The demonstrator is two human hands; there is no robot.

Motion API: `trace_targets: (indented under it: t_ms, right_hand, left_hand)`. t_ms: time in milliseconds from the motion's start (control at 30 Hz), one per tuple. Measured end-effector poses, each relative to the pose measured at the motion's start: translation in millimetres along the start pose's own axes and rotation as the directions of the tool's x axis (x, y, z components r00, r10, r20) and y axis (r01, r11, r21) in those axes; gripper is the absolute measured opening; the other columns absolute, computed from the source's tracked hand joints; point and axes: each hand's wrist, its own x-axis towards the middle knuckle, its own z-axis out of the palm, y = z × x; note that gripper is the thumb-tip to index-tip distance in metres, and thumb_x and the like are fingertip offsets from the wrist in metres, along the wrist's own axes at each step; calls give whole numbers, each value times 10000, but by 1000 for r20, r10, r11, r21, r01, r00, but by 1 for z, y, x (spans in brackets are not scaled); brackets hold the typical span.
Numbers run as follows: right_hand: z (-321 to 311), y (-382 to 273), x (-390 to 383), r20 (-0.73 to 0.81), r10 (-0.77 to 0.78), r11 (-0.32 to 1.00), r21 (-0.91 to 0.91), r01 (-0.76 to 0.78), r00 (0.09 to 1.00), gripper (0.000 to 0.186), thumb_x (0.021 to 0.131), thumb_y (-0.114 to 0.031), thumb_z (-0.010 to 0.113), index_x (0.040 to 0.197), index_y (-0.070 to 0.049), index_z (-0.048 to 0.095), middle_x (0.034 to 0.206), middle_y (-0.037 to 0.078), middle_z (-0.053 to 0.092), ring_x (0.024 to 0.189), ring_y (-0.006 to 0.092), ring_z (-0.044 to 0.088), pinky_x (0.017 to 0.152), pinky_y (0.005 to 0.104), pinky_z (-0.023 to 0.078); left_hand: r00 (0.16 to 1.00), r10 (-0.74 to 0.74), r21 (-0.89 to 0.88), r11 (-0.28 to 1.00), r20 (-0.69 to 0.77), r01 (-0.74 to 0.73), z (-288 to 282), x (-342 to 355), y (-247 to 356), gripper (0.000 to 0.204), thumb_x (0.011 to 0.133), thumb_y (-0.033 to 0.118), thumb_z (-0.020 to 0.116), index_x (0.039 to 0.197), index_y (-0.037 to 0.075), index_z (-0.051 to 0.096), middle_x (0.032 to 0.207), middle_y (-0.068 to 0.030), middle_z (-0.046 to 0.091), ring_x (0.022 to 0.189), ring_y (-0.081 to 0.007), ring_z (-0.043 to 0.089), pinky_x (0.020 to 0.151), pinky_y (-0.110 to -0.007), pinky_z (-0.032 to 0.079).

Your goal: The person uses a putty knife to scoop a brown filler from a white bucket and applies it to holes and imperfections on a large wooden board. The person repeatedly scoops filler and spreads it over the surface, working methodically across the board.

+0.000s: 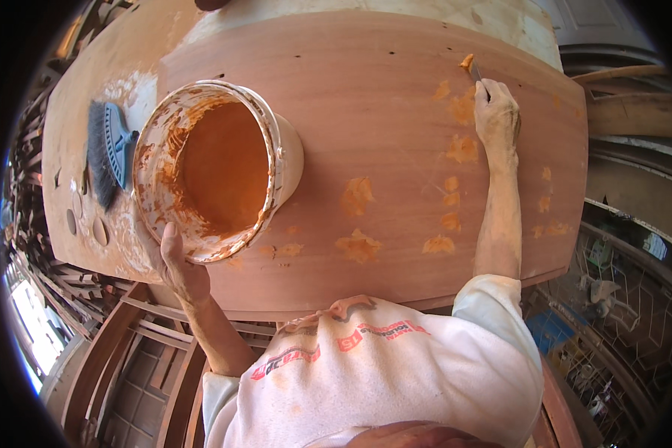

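My left hand [181,265] grips the near rim of a white bucket [287,153], its thumb over the edge and its fingers hidden behind the wall. The bucket tilts toward me and holds orange-brown filler paste [228,168]. At the far right, my right hand [496,112] is closed round a putty knife [476,71], whose handle is mostly hidden in the fist. A dab of orange paste [467,61] sits on the blade tip, over the reddish wooden panel [411,97]. Several orange filler patches [463,148] dot the panel, some close to my right wrist.
Left of the bucket lies a blue brush [112,145] with dark bristles, near small oval discs [100,231]. Stacked timber [41,276] stands beyond the left edge. Wooden frames [138,358] are below it, and wire mesh [620,306] is at the lower right.
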Motion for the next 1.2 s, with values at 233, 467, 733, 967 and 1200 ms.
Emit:
trace_targets:
  t_ms: [233,467,733,967,1200]
  right_hand:
    - [2,5,1,-1,-38,999,-39,38,999,295,1077,-264,552,1187,-59,734,1143,118,736,1023,336,726,886,456,584]
    - [-1,2,1,37,-20,998,-60,22,999,302,1088,-251,542,1257,-75,719,1154,129,722,1024,322,726,892,437,591]
    - [-2,-5,-5,86,-9,999,-52,14,996,354,1112,-250,518,1438,-184,639,1111,84,682,943,269,717,878,412,624]
    - [-18,-31,0,353,125,926,-378,19,927,369,1114,-260,507,1459,-193,618,1100,124,684,988,304,730,878,453,628]
    - [-71,-39,45,550,88,905,-393,164,830,362,1090,-261,555,1436,-200,641,1164,125,747,1082,332,725,940,499,591]
  left_hand:
    - [944,317,228,916,91,-329,-27,2,-40,500,1028,101,648,1478,19,445,1480,-220,521,1298,-339,588,1077,-444,509]
    - [913,385,223,886,133,-406,-35,-1,-51,440,1040,35,627,1451,46,470,1500,-244,505,1301,-369,588,1076,-475,511]
    - [850,472,376,762,234,-527,-59,-5,-76,426,1070,44,569,1479,49,448,1535,-264,457,1327,-388,562,1104,-500,491]
    - [813,532,390,714,237,-581,-31,2,-46,461,1057,59,609,1486,61,441,1541,-263,450,1337,-394,553,1111,-503,488]
    - [966,251,121,959,64,-258,7,2,-8,423,1111,188,432,1465,-45,439,1559,-229,431,1366,-327,521,1129,-430,454]
